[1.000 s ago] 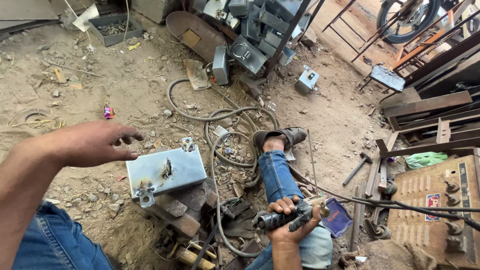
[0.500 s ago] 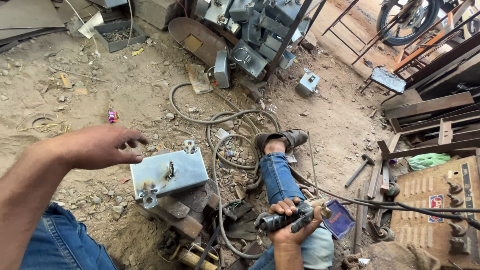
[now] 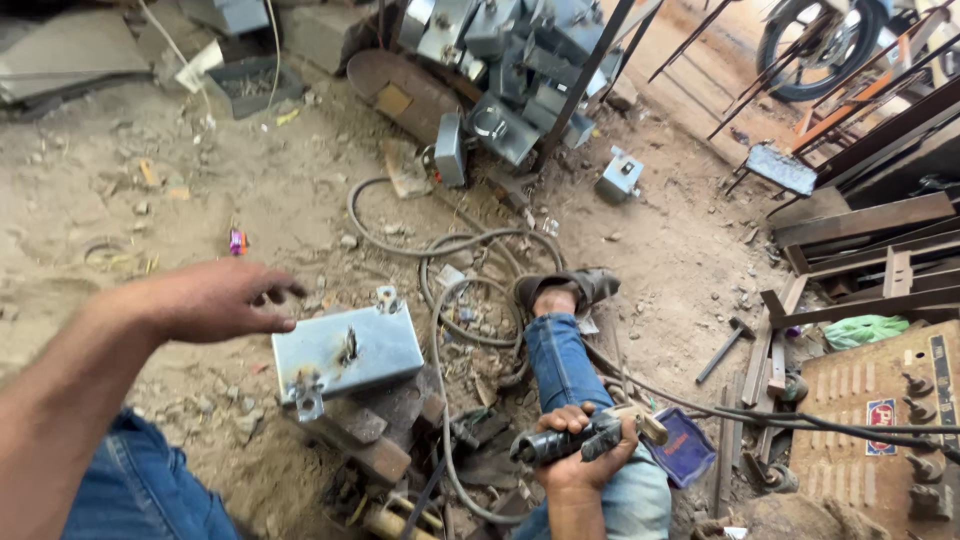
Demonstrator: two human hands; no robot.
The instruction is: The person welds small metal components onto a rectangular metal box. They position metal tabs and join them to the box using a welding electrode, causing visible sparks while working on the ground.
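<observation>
The person is sitting on the dirt floor with one jeans-clad leg stretched out. The right hand is resting on that thigh, its fingers curling tightly around the dark grip of a welding holder, whose black cable is running off to the right toward a welder. The left hand is hovering in the air, palm down, fingers loosely bent and slightly apart, gripping nothing. Just beside it, lower right, a grey metal box is lying tilted on blocks. Hoses are coiling beyond it. More metal boxes are piling up at the top.
</observation>
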